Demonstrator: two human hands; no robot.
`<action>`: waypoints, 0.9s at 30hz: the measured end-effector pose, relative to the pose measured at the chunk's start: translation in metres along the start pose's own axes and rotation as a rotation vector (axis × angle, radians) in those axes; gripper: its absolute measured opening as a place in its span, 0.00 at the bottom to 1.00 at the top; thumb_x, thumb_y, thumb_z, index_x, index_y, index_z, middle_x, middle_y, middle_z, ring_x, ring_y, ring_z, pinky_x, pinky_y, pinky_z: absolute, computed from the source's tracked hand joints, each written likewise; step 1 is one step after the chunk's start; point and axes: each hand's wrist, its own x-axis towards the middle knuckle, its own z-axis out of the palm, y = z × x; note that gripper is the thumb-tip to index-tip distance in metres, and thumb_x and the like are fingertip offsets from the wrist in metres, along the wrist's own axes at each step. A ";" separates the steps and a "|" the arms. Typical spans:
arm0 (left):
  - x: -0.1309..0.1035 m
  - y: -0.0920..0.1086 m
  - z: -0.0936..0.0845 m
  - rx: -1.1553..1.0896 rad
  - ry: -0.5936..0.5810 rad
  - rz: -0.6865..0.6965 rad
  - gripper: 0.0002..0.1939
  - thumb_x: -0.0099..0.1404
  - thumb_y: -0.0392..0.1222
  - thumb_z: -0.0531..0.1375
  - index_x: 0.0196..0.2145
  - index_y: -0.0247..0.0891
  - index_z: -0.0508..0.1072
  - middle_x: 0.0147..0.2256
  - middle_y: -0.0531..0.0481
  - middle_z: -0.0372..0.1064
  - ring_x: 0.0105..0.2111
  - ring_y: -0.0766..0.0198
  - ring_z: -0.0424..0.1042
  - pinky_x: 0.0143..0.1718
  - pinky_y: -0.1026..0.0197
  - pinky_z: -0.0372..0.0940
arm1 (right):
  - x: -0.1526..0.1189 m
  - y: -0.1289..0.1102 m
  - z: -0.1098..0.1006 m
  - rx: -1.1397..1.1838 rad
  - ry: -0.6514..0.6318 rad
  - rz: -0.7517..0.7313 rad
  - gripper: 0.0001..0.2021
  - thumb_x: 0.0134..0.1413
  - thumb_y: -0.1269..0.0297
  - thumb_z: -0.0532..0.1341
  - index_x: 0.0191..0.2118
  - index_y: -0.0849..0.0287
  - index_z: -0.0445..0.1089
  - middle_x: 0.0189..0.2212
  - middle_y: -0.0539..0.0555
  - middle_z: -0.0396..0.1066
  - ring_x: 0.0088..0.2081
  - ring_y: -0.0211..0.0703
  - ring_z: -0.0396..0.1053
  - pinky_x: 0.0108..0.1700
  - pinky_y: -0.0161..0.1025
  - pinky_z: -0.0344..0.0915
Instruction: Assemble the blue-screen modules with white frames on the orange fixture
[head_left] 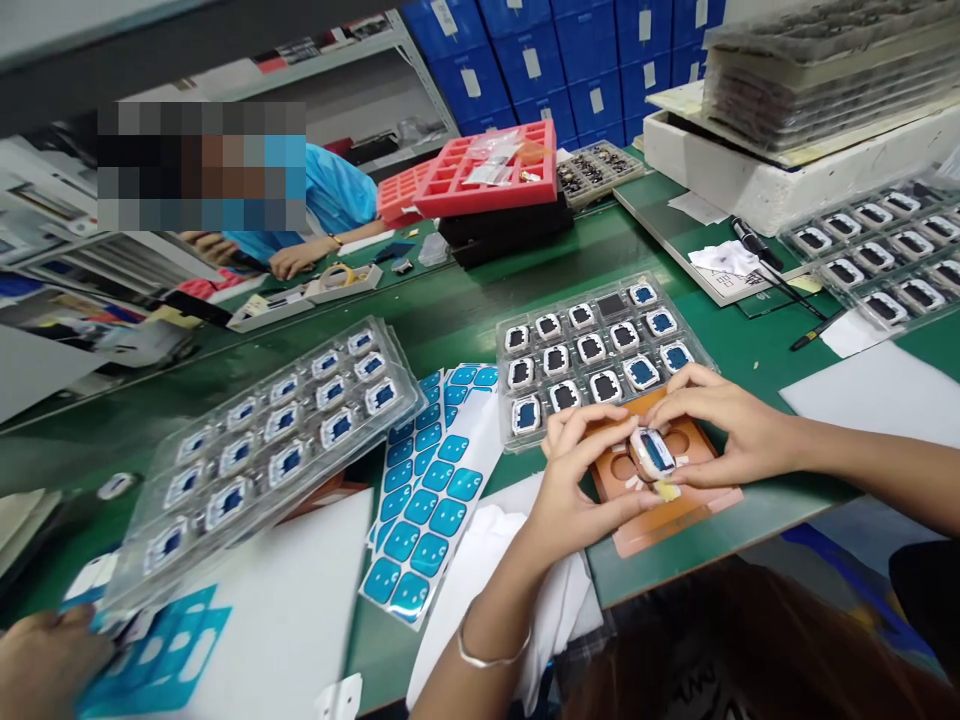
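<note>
A small white-rimmed part with a blue face [655, 452], like a watch case, sits tilted between my two hands over an orange fixture [626, 505] with round recesses. My left hand [574, 475] grips it from the left, the thumb low and the fingers above. From the right, my right hand [724, 425] closes on it with thumb and fingers. A bit of yellow tape [667, 490] shows at its lower edge. Just beyond my hands lies a clear tray [517, 443] of similar parts, some dark-faced and some blue.
Left of my hands are sheets of blue stickers [427, 500], a white cloth [480, 560] and another parts tray [262, 530]. A co-worker's hand [52, 655] is at the lower left; another person sits across. Red trays [487, 170] and a foam box [720, 180] stand behind.
</note>
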 end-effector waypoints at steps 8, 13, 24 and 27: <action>-0.001 0.000 0.004 0.087 -0.175 0.026 0.45 0.61 0.72 0.53 0.69 0.59 0.42 0.65 0.45 0.43 0.60 0.43 0.44 0.62 0.37 0.41 | -0.002 0.003 0.003 0.500 -0.051 0.182 0.26 0.53 0.58 0.70 0.52 0.58 0.60 0.47 0.57 0.66 0.50 0.46 0.69 0.52 0.44 0.67; -0.003 0.002 0.003 0.138 -0.090 0.115 0.39 0.66 0.68 0.51 0.69 0.56 0.45 0.64 0.44 0.46 0.59 0.45 0.45 0.62 0.39 0.43 | 0.000 0.008 0.000 0.874 -0.139 0.305 0.26 0.55 0.59 0.69 0.54 0.59 0.60 0.48 0.57 0.72 0.49 0.44 0.70 0.53 0.43 0.64; 0.002 -0.023 -0.042 0.305 0.304 -0.363 0.13 0.68 0.48 0.56 0.37 0.40 0.77 0.36 0.48 0.77 0.36 0.59 0.74 0.41 0.58 0.67 | 0.000 0.016 -0.002 1.239 -0.060 0.410 0.25 0.51 0.56 0.71 0.51 0.59 0.67 0.45 0.58 0.75 0.50 0.48 0.73 0.55 0.44 0.64; -0.007 -0.037 -0.079 0.593 0.076 -0.850 0.13 0.63 0.50 0.60 0.39 0.41 0.78 0.40 0.47 0.77 0.40 0.54 0.75 0.40 0.57 0.68 | 0.001 0.014 -0.006 1.209 -0.085 0.412 0.24 0.50 0.58 0.72 0.51 0.59 0.68 0.45 0.56 0.75 0.47 0.44 0.74 0.53 0.41 0.66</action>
